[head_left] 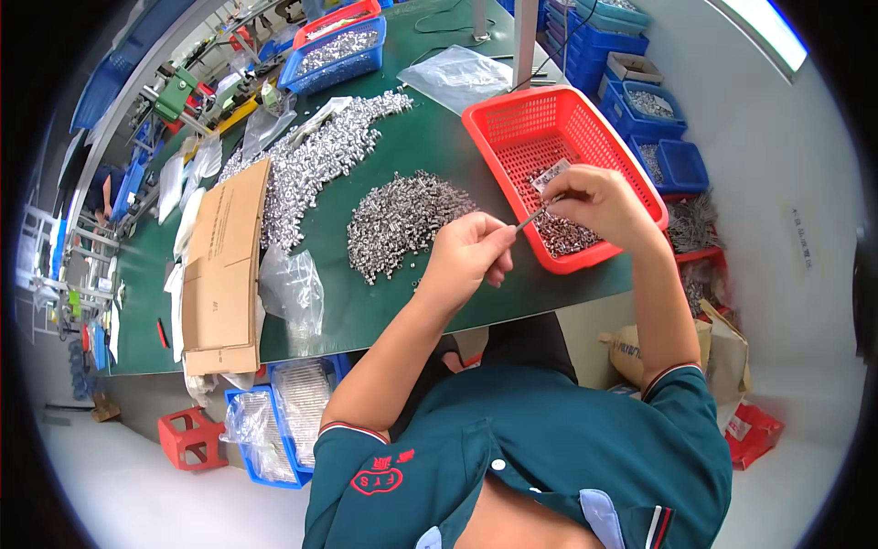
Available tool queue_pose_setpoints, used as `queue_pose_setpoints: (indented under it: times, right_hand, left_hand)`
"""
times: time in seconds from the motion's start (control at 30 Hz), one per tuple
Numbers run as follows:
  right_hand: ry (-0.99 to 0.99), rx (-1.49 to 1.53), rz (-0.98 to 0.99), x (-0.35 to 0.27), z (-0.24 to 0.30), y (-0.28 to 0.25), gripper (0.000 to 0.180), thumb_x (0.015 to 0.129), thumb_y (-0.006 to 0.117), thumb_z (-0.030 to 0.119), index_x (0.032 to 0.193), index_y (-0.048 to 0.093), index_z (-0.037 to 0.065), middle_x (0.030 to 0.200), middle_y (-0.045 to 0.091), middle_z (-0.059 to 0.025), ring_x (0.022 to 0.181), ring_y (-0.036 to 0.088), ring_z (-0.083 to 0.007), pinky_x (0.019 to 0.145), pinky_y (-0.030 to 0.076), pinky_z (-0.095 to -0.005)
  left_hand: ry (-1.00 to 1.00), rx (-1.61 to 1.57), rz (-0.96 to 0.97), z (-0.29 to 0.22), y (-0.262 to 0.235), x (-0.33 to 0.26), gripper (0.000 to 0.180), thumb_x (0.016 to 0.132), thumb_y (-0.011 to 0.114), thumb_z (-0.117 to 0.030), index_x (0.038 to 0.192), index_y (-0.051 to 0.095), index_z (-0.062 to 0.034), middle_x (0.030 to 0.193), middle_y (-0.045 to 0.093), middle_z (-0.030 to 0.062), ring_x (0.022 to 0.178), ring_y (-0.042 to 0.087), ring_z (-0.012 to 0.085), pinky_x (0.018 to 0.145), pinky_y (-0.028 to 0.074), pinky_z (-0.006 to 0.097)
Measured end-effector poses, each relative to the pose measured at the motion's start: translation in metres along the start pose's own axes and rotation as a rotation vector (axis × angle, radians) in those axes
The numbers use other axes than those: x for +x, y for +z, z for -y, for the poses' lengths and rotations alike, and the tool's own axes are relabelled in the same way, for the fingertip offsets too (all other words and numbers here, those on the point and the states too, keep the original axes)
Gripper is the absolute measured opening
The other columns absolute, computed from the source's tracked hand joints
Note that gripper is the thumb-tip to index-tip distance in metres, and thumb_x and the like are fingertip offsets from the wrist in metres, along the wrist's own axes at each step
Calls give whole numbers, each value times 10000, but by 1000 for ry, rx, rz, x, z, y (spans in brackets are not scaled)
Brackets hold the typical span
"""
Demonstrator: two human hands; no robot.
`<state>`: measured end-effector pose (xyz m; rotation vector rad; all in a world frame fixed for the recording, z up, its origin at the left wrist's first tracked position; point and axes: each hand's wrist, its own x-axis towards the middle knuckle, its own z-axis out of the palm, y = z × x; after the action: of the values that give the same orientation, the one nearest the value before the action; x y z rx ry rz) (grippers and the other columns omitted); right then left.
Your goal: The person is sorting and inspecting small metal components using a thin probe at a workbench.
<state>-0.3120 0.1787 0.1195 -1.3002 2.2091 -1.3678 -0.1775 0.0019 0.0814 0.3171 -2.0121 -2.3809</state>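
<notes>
My left hand (471,256) is closed around a thin metal rod (530,220) that points toward my right hand. My right hand (594,203) pinches the rod's far tip or a small metal part on it, above the near corner of a red plastic basket (498,137). The basket holds a heap of small silvery metal parts (565,233) and a small clear bag. Just left of my left hand lies a loose pile of the same silvery parts (402,220) on the green table (430,146).
A larger heap of metal parts (315,160) spreads across the table's far left, beside flattened cardboard (224,265) and clear plastic bags (293,288). Blue bins of parts stand at the back (338,57) and on the floor at right (654,114). A red stool (192,437) sits below.
</notes>
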Motion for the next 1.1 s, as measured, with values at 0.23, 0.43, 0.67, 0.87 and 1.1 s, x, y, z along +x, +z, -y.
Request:
queue_pose_setpoints:
  times: [0.23, 0.43, 0.67, 0.87, 1.1]
  right_hand:
    - [-216, -698, -382, -11, -5, 6, 225, 726, 666, 38, 949, 638, 23, 986, 616, -127, 909, 594, -311, 787, 488, -387]
    - [-400, -168, -165, -34, 35, 95, 166, 707, 672, 13, 866, 628, 30, 849, 620, -96, 787, 610, -279, 676, 506, -355]
    - [-179, -204, -63, -31, -20, 172, 197, 710, 681, 19, 898, 629, 44, 892, 599, -105, 821, 601, -292, 691, 505, -373]
    - [-242, -276, -73, -18, -18, 186, 211, 684, 692, 20, 883, 629, 50, 903, 591, -89, 853, 591, -278, 702, 499, -373]
    - [-287, -329, 0, -17, -18, 184, 172, 678, 682, 7, 834, 616, 39, 872, 591, -88, 813, 579, -272, 689, 490, -362]
  left_hand:
    - [13, -143, -158, 19, -30, -34, 173, 916, 572, -163, 874, 566, 5, 639, 566, 43, 523, 527, 104, 487, 442, 214]
    - [15, -326, -397, 51, -73, -86, 191, 948, 519, -185, 881, 539, -8, 650, 531, 29, 533, 481, 97, 501, 418, 229]
    - [-55, -374, -473, 89, -74, -141, 174, 946, 527, -188, 888, 540, -25, 672, 525, 13, 563, 469, 71, 512, 400, 201]
    - [-90, -352, -500, 101, -69, -152, 168, 948, 520, -178, 898, 538, -19, 674, 520, 11, 584, 471, 66, 530, 402, 202]
    - [-75, -342, -494, 104, -75, -151, 168, 948, 519, -176, 902, 538, -16, 677, 521, 12, 595, 477, 65, 534, 402, 202]
